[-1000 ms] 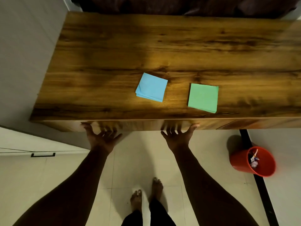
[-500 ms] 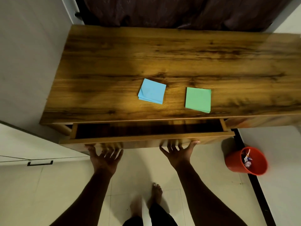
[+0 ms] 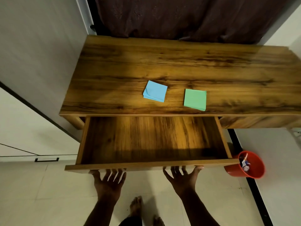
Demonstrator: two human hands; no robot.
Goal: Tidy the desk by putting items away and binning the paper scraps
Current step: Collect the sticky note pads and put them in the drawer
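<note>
Wooden desk (image 3: 162,62) | drawer (image 3: 151,166) open | blue pad (image 3: 155,93), green pad (image 3: 195,99)

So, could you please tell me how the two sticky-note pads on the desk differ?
The blue pad lies left and rotated; the green pad lies right, nearly square to the desk edge. The blue pad's sheets fan at one side; the green pad's look neater. Both are square, lying flat.
</note>
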